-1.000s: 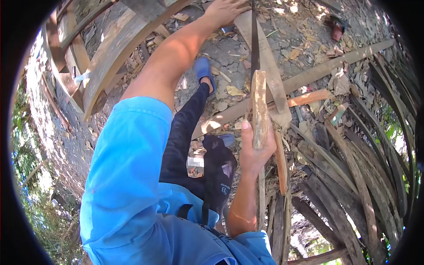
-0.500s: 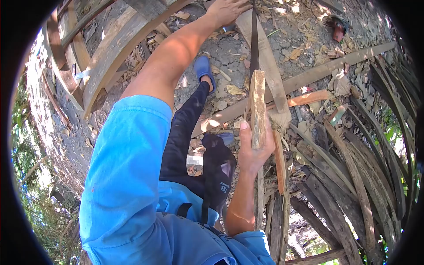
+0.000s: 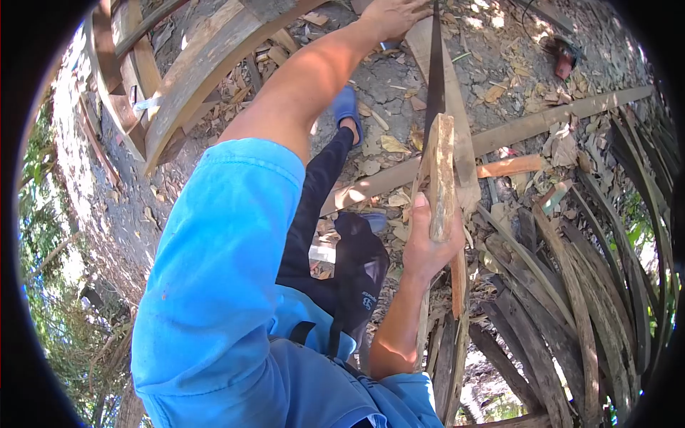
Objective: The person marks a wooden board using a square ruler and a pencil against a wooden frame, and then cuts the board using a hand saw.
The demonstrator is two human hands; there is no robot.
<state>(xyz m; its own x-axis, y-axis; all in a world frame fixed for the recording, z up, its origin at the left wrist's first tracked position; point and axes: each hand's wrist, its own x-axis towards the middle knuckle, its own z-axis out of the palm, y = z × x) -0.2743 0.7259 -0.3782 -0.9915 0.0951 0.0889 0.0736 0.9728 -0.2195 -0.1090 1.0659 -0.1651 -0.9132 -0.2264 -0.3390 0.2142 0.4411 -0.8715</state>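
My right hand (image 3: 432, 246) is wrapped round the wooden handle of a handsaw (image 3: 442, 175). The saw's dark blade points away from me, lying along a flat wooden board (image 3: 459, 128). At the top edge of the view, my left hand (image 3: 397, 17) rests with its fingers stretched out near the board's far end, beside the blade's tip. Part of that hand is close to the frame's edge. The board crosses over a long plank (image 3: 564, 114) on the ground.
Curved wooden pieces (image 3: 207, 64) stand at the upper left. Many dark wood strips (image 3: 556, 314) are piled at the right. A reddish tool (image 3: 565, 63) lies on the leafy ground at the upper right. My foot in a blue clog (image 3: 347, 113) is left of the board.
The whole view has shifted, so the scene appears farther right. My right hand still grips the saw, and my left hand stays by the board's far end.
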